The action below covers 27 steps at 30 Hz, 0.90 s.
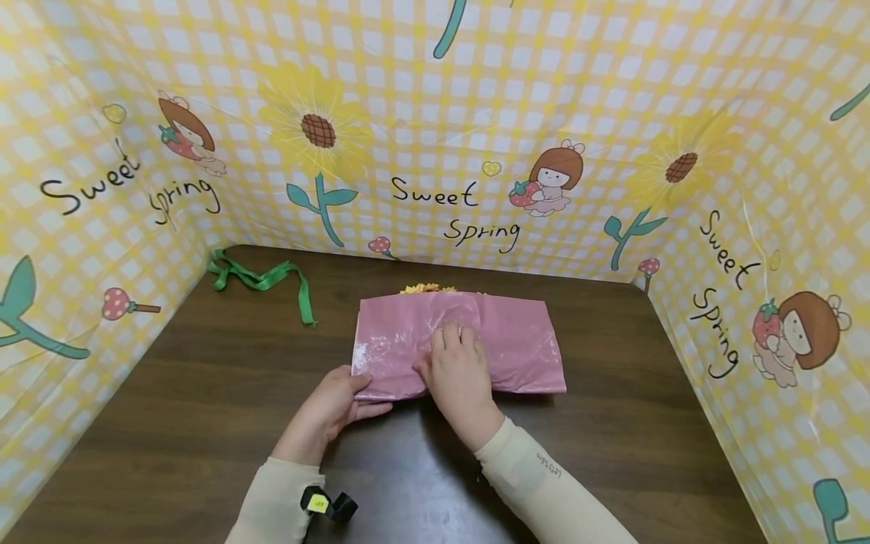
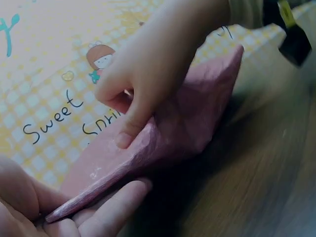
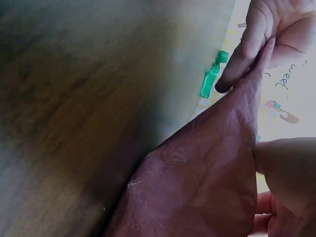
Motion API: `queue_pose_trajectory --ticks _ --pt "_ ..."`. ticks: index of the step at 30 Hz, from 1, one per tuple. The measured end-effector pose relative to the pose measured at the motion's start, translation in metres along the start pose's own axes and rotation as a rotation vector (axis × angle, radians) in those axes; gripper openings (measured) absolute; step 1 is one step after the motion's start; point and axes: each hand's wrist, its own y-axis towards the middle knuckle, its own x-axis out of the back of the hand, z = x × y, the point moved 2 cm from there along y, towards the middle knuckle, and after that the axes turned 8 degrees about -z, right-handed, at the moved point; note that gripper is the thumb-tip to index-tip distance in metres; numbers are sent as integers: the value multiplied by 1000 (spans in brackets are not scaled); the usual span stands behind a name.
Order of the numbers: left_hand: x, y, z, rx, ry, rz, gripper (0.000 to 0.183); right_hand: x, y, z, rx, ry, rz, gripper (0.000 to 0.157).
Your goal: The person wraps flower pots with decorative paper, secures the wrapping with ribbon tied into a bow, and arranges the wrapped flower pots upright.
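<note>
A sheet of pink wrapping paper [image 1: 519, 344], creased and streaked with white, spreads across the middle of the table in the head view. Small yellow flowers [image 1: 428, 288] peek out past its far edge; the rest of them is hidden. My left hand [image 1: 333, 400] pinches the paper's near left corner, thumb above and fingers beneath. At the middle of the sheet, my right hand [image 1: 462, 370] grips the paper from above with bent fingers. In the left wrist view, the right thumb [image 2: 129, 131] presses beside a raised fold. Paper lifts toward the left hand [image 3: 256, 39] in the right wrist view.
A crumpled green ribbon [image 1: 261, 279] lies at the table's back left. Yellow checked cloth [image 1: 435, 113] with printed flowers and figures walls the dark wooden table [image 1: 612, 423] at the back and both sides. A black strap device [image 1: 329, 504] sits on the left sleeve.
</note>
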Motion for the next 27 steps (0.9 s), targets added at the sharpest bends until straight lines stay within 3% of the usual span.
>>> queue_pose_trajectory --ticks 3,6,12,16,21,27 --pt "2 9 -8 -9 95 -7 44 1 4 -4 -12 37 -22 46" --pt "6 19 -16 -54 237 -77 52 2 9 -7 -54 88 -64 34" --pt "10 29 -25 -237 561 -273 40 -2 10 -2 -85 64 -103 24" --pt "7 29 -26 -367 732 -357 33 -4 8 3 -81 5 -132 13" --pt "1 28 -28 -446 837 -369 31 -6 7 5 -80 -24 -141 8" --pt "-3 24 -32 -456 824 -376 28 -4 7 5 -67 -39 -136 7"
